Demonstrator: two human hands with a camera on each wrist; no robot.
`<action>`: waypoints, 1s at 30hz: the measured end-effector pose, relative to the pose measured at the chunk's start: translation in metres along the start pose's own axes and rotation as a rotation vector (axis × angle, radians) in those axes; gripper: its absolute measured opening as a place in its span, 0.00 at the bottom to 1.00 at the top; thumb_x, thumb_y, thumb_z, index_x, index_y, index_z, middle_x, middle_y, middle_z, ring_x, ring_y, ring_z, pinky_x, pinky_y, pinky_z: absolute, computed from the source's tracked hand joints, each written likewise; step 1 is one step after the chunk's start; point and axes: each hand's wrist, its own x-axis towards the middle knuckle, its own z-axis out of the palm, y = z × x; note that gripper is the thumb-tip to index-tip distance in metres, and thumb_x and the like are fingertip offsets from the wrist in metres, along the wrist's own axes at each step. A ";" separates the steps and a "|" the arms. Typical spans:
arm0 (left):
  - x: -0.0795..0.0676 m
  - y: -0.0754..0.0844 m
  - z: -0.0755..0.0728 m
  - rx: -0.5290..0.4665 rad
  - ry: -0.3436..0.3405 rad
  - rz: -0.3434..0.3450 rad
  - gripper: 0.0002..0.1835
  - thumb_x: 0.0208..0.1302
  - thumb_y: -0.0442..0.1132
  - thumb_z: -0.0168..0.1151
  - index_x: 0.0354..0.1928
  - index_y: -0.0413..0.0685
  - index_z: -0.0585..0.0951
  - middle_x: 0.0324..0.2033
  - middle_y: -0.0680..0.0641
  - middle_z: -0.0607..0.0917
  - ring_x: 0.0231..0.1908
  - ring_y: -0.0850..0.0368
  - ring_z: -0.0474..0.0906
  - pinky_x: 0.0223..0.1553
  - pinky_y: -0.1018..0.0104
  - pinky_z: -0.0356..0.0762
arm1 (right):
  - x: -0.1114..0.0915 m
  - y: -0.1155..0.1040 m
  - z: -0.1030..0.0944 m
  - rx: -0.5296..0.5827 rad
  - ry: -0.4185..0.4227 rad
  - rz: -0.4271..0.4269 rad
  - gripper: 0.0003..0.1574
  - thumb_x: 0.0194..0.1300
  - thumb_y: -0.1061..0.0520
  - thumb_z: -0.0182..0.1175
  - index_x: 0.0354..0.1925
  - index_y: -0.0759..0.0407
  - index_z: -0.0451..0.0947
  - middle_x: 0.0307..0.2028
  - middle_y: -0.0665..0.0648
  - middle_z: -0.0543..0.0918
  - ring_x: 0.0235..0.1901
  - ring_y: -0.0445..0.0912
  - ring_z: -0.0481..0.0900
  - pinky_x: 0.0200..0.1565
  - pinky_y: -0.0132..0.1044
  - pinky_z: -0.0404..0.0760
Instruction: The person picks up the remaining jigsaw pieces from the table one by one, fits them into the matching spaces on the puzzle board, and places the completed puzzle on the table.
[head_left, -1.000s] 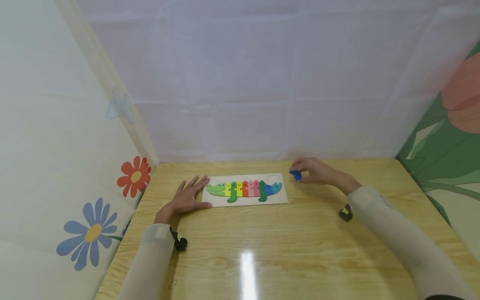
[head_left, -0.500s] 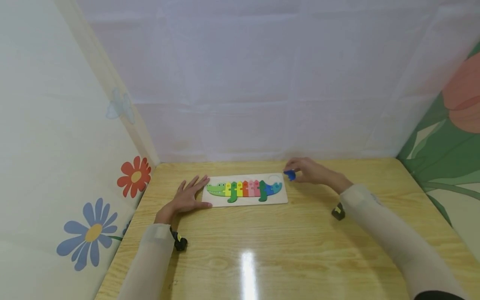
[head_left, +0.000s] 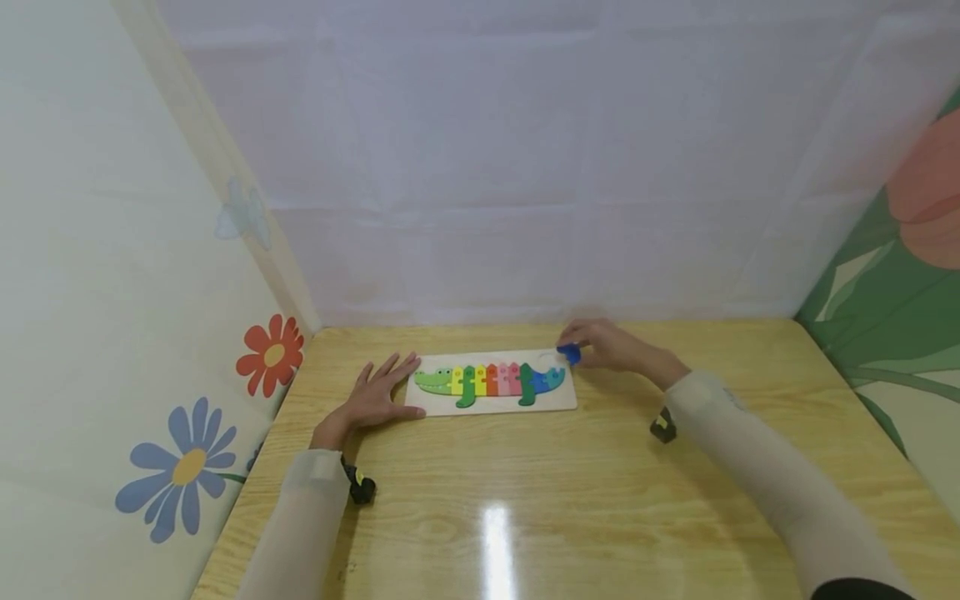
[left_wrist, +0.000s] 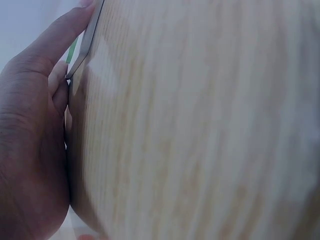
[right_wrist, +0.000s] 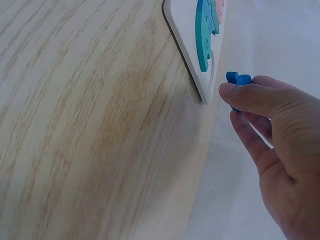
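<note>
A pale wooden puzzle board [head_left: 491,405] lies on the table, filled with a row of coloured pieces that form a crocodile [head_left: 433,381], from a green head at left to a blue tail [head_left: 553,380] at right. My left hand [head_left: 372,398] rests with spread fingers at the board's left end, thumb and fingertips at its edge. Between thumb and fingers, my right hand [head_left: 607,344] pinches a small blue puzzle piece [head_left: 572,353] close over the board's upper right corner. In the right wrist view, the blue piece [right_wrist: 240,79] sticks out past the thumb, beside the board's corner.
The wooden table [head_left: 480,467] meets a white cloth backdrop [head_left: 450,208] behind the board. Walls with printed flowers stand at left and right. A faint round outline [head_left: 548,357] shows on the board above the tail.
My right hand has moved left with the blue puzzle piece, from beside the board to over its upper right corner. The left hand has stayed in place.
</note>
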 end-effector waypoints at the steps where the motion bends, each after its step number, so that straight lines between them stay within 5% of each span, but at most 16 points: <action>1: 0.000 0.000 0.000 0.001 0.002 0.002 0.58 0.61 0.66 0.73 0.85 0.49 0.57 0.84 0.43 0.54 0.83 0.36 0.41 0.76 0.28 0.28 | 0.001 0.001 0.001 -0.004 0.002 -0.004 0.26 0.59 0.73 0.75 0.56 0.70 0.85 0.53 0.65 0.86 0.54 0.60 0.85 0.57 0.52 0.86; 30: 0.000 0.001 0.000 -0.010 -0.009 -0.016 0.58 0.61 0.66 0.73 0.85 0.50 0.56 0.84 0.45 0.53 0.84 0.38 0.40 0.77 0.29 0.28 | 0.022 -0.001 0.015 -0.028 -0.069 0.020 0.25 0.62 0.70 0.73 0.58 0.69 0.85 0.57 0.66 0.85 0.58 0.62 0.84 0.61 0.55 0.82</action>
